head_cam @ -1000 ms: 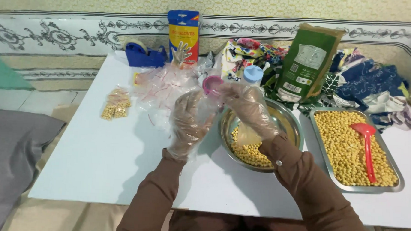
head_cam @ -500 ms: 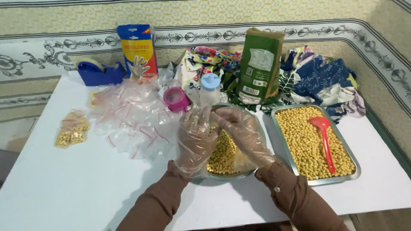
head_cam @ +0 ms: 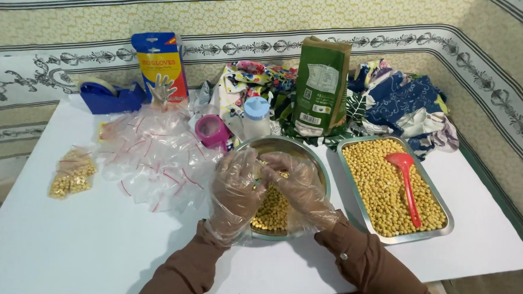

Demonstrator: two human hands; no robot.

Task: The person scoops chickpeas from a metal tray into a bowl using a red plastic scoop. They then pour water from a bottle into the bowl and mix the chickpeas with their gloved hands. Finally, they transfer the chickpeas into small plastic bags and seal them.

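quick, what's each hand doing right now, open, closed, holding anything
Left hand: gloved, over the round metal bowl; grip cannot be told.
Right hand: gloved, over the same bowl of yellow beans; grip cannot be told.

Blue glove box [head_cam: 159, 66], green bag [head_cam: 320, 88]

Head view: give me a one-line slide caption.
Gloved left hand and right hand meet over a round metal bowl of yellow beans.

White desk [head_cam: 81, 245]. Far edge: blue tape dispenser [head_cam: 108, 94], glove box [head_cam: 159, 66], green bag [head_cam: 321, 88], patterned cloths [head_cam: 398, 106]. Centre: clear bags [head_cam: 155, 154], pink cup [head_cam: 213, 131], bottle [head_cam: 256, 117], steel bowl [head_cam: 317, 161]. Right edge: tray [head_cam: 440, 231] of yellow grains. Left edge: filled packets [head_cam: 72, 173].
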